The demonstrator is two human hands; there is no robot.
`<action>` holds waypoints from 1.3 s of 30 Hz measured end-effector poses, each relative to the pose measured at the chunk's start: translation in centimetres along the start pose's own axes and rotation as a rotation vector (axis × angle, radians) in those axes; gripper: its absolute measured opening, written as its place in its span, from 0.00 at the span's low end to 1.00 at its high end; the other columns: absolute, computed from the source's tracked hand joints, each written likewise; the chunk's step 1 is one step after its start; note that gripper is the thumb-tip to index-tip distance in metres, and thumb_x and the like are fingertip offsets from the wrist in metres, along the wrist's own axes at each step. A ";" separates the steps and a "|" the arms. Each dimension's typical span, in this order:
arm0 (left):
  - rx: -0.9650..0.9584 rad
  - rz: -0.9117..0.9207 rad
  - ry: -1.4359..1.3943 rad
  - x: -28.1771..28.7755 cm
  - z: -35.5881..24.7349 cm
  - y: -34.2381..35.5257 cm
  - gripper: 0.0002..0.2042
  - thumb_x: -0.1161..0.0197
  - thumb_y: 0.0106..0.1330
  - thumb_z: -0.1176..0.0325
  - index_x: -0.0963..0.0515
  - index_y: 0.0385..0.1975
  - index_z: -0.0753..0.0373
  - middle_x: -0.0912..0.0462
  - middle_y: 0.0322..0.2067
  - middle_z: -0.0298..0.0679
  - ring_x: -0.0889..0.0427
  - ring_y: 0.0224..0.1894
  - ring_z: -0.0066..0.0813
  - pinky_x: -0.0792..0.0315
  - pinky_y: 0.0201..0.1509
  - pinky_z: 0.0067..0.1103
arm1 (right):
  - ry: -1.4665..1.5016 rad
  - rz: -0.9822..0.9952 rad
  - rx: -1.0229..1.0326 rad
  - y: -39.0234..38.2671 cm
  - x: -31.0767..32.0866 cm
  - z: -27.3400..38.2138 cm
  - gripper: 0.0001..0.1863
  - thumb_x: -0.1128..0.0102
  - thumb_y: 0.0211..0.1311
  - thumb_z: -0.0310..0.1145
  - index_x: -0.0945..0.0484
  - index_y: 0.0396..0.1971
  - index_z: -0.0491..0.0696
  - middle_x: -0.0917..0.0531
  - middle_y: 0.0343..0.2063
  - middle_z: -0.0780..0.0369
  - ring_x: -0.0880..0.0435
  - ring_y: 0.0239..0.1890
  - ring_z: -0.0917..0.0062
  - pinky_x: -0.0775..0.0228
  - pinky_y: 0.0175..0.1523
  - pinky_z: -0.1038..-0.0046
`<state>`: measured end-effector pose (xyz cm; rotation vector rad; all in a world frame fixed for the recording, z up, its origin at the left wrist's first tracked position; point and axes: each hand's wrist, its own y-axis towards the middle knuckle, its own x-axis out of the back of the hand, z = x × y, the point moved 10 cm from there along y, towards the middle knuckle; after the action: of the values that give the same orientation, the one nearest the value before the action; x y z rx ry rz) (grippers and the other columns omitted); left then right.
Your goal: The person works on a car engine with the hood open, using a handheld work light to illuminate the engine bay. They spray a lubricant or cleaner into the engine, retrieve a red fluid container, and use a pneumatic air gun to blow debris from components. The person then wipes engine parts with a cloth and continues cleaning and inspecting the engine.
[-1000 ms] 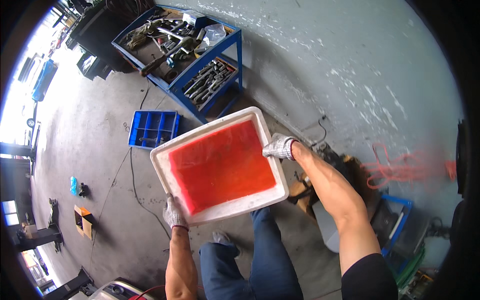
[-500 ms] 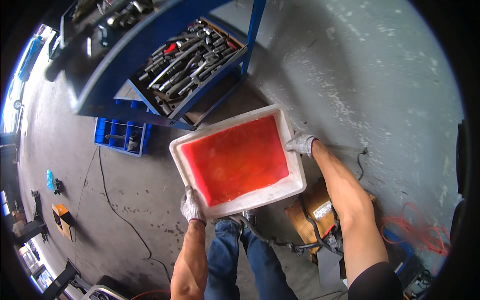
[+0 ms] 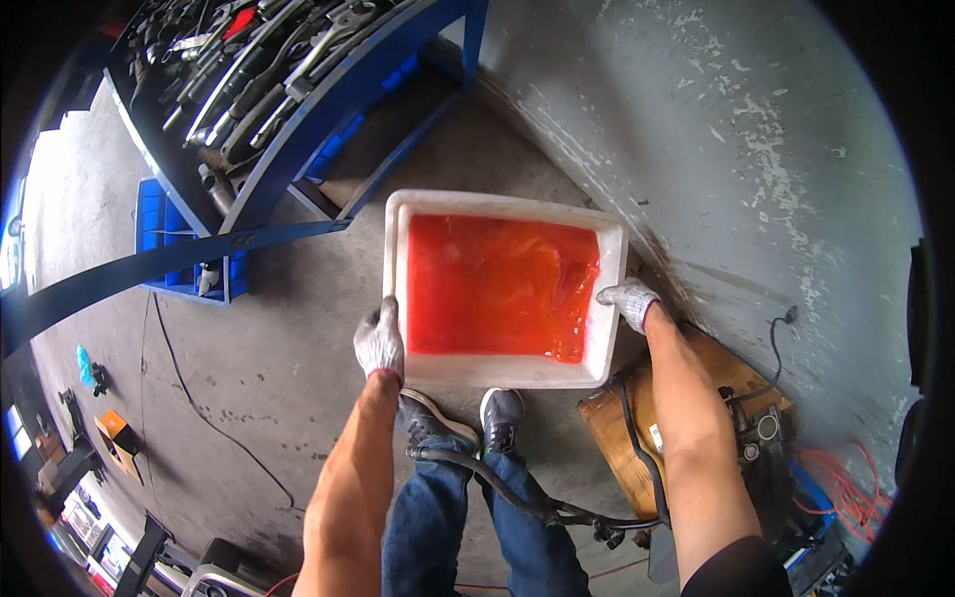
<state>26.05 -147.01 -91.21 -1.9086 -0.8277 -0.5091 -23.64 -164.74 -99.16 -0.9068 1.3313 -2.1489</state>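
Note:
A white rectangular plastic tub (image 3: 497, 374) is held out over the floor in front of my feet. Red-orange liquid (image 3: 487, 289) covers most of its bottom, rippled and shallower toward the right end. My left hand (image 3: 379, 343), in a knitted work glove, grips the tub's left side near its front corner. On the opposite side my right hand (image 3: 631, 302), gloved likewise, clasps the right rim with the thumb over the edge. The fingers of both hands beneath the tub are hidden.
A blue tool rack (image 3: 288, 134) bearing several wrenches and sockets stands at upper left, a blue divided bin (image 3: 164, 224) beside it. At right are the grey wall (image 3: 736, 169), a cardboard piece (image 3: 617, 423) with metal parts, and a red hose (image 3: 846, 488). A black harness (image 3: 527, 502) crosses my legs.
The tub has turned clockwise and shifted slightly right, with both hands still on it. Its liquid has sloshed. The tool rack now looms closer at upper left.

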 end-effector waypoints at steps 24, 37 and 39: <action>-0.289 -0.041 0.152 16.4 1.1 -12.2 0.17 0.42 0.74 0.56 0.15 0.46 0.64 0.13 0.42 0.50 0.14 0.46 0.43 0.23 0.52 0.31 | -0.344 -0.352 0.104 -15.0 -5.3 9.9 0.21 0.39 0.66 0.46 0.15 0.45 0.43 0.12 0.42 0.47 0.12 0.47 0.58 0.21 0.50 0.60; 0.527 -0.015 0.010 49.0 20.0 -62.1 0.31 0.44 0.66 0.39 0.17 0.58 0.54 0.21 0.63 0.47 0.25 0.68 0.45 0.32 0.71 0.35 | -0.576 0.388 0.517 -38.7 -11.4 19.2 0.32 0.53 0.74 0.56 0.16 0.28 0.42 0.18 0.16 0.58 0.16 0.19 0.67 0.27 0.24 0.58; 0.459 -0.088 -0.170 50.0 17.4 -68.2 0.30 0.40 0.65 0.41 0.18 0.58 0.56 0.17 0.58 0.49 0.20 0.62 0.49 0.28 0.67 0.34 | -1.623 0.397 0.891 -43.2 -10.5 16.9 0.21 0.40 0.64 0.53 0.20 0.50 0.56 0.11 0.39 0.55 0.11 0.45 0.66 0.21 0.54 0.59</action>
<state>10.44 -93.86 -25.02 -1.5083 -1.0426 -0.1860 -5.60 -149.32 -57.94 -1.2478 -0.2579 -0.8211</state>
